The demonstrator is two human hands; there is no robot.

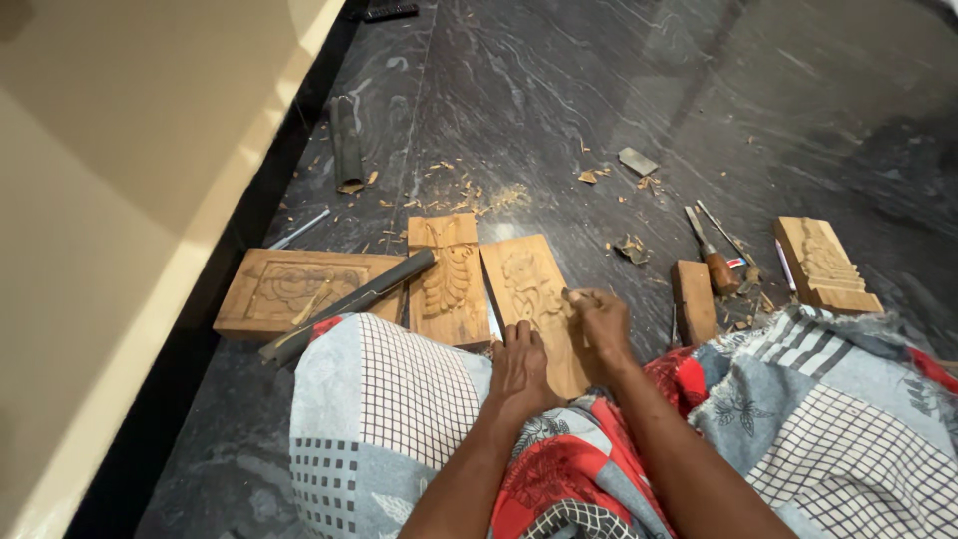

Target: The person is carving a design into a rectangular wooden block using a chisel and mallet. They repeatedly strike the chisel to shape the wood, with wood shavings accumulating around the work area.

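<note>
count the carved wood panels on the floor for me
4. One wide panel at far left, one upright panel beside it, one panel under both hands, one panel at far right. Cloth may hide more.

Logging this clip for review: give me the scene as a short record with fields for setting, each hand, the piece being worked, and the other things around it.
setting: dark stone floor, person seated, patterned cloth over the knees
left hand: rests flat on the lower end of the carved panel
right hand: pressed on the panel's right edge, fingers curled; what it grips cannot be told
other carvings: leaf panel, wide panel, stepped block
tools: long chisel, wooden-handled chisel
debris: wood chips
</note>
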